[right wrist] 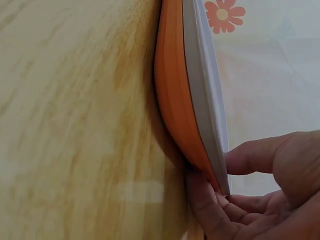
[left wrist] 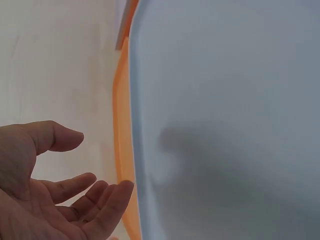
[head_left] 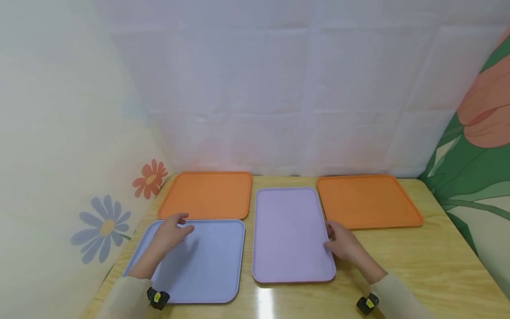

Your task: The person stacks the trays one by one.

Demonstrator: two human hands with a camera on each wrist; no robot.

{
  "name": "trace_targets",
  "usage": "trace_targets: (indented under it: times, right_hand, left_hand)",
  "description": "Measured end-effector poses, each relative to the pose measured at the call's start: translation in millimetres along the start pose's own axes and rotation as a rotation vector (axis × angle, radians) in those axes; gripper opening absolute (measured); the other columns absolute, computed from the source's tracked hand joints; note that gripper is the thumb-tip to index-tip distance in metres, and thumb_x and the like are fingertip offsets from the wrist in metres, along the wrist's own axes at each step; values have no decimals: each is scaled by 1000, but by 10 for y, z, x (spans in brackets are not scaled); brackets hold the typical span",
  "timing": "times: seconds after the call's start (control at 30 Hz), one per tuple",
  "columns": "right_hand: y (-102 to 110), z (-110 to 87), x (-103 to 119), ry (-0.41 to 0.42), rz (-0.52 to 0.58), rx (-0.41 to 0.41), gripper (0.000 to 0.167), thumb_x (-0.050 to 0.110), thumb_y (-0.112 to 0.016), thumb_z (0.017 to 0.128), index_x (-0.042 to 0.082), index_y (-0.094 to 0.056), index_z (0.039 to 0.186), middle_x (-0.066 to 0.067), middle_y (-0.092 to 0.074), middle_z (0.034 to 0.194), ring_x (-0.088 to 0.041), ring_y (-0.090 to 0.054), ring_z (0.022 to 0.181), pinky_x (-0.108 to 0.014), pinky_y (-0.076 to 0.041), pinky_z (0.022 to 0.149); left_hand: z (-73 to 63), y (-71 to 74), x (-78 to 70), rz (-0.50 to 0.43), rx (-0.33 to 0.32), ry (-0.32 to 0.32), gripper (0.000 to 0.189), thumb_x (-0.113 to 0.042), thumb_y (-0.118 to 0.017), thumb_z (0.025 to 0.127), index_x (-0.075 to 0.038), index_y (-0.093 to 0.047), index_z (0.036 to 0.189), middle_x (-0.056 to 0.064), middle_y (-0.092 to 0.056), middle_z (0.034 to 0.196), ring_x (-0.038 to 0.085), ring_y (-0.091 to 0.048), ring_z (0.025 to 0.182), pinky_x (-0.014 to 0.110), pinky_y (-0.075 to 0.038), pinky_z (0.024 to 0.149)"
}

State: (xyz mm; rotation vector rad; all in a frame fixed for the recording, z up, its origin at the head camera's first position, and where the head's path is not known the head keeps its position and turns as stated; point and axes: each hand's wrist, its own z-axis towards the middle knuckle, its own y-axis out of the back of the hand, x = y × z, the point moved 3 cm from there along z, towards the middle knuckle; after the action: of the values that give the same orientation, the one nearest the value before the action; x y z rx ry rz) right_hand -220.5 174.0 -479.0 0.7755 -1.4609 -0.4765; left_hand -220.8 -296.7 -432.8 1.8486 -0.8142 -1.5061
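A lavender tray [head_left: 292, 235] lies in the middle of the table, lengthwise. In the right wrist view its pale rim [right wrist: 205, 85] sits on top of an orange layer [right wrist: 175, 95], seemingly other stacked trays. My right hand [head_left: 343, 243] pinches the right edge of this stack, thumb on the upper rim and fingers against the underside. Over a light blue tray [head_left: 211, 266] at the left, my left hand [head_left: 170, 232] hovers with loosely bent fingers, holding nothing. Its shadow falls on the blue surface.
Two orange trays lie at the back, one at the left [head_left: 209, 195] behind the blue tray and one at the right [head_left: 368, 201]. They rest on a wooden table [head_left: 438, 266]. A white cloth [head_left: 259, 88] hangs behind; flower-patterned walls flank both sides.
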Motion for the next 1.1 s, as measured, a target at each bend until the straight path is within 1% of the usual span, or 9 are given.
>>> trace_targets:
  times: [0.07, 0.13, 0.27, 0.4, 0.57, 0.7, 0.77, 0.9, 1.1]
  right_hand:
    - [-4, -23, -32, -24, 27, 17, 58, 0, -73, 81, -12, -51, 133, -11, -63, 98, -25, -60, 89, -41, -54, 77]
    - [-4, -46, -62, -49, 62, 39, 61, 1, -73, 81, -12, -50, 135, -12, -64, 99, -24, -61, 90, -40, -55, 78]
    - [5, -86, -109, -109, 169, 80, 65, 2, -74, 82, -10, -47, 140, -15, -63, 105, -25, -61, 93, -40, -56, 78]
    - [21, -116, -123, -158, 268, 109, 68, 2, -74, 82, -9, -45, 142, -16, -61, 106, -24, -59, 92, -37, -55, 74]
    - [22, -123, -133, -193, 332, 130, 70, 0, -74, 82, -8, -43, 144, -16, -58, 106, -24, -59, 90, -36, -55, 72]
    - [9, -117, -155, -203, 361, 137, 70, -1, -73, 82, -7, -42, 144, -16, -57, 106, -25, -59, 91, -37, -56, 71]
    - [6, -117, -160, -203, 369, 138, 70, -1, -73, 82, -7, -41, 145, -17, -57, 107, -25, -59, 91, -37, -56, 71]
    - [2, -120, -151, -202, 378, 136, 69, -2, -72, 82, -7, -42, 144, -17, -57, 106, -25, -59, 90, -37, -56, 70]
    - [-10, -130, -131, -211, 413, 132, 69, -5, -71, 81, -7, -42, 144, -17, -56, 105, -26, -59, 88, -38, -57, 68]
  left_hand:
    - [1, 66, 102, 30, -23, 15, 58, -22, -64, 97, 9, -45, 141, 34, -53, 132, 44, -57, 112, 51, -56, 88]
    - [1, 126, 191, 52, -39, 37, 58, -23, -63, 97, 10, -45, 141, 34, -53, 131, 47, -54, 116, 54, -54, 90]
    - [-5, 229, 338, 69, -60, 77, 59, -26, -63, 97, 10, -45, 141, 36, -51, 131, 49, -52, 116, 56, -53, 90]
    - [-13, 301, 452, 69, -74, 88, 59, -25, -62, 98, 11, -44, 141, 37, -49, 134, 50, -50, 119, 58, -52, 92]
    - [-12, 378, 554, 98, -93, 101, 59, -25, -61, 99, 12, -43, 141, 40, -45, 135, 54, -48, 120, 61, -51, 93]
    - [-7, 441, 609, 126, -108, 118, 59, -25, -60, 98, 13, -43, 140, 42, -43, 135, 56, -47, 120, 64, -49, 94]
    - [-2, 458, 638, 131, -112, 123, 60, -25, -60, 98, 14, -42, 139, 43, -43, 134, 56, -46, 120, 64, -48, 95]
    - [1, 466, 705, 112, -103, 143, 62, -24, -60, 97, 15, -39, 140, 43, -40, 136, 58, -44, 122, 66, -46, 97]
    - [-9, 488, 784, 121, -101, 142, 63, -21, -61, 95, 19, -37, 139, 46, -39, 135, 60, -43, 121, 66, -45, 97]
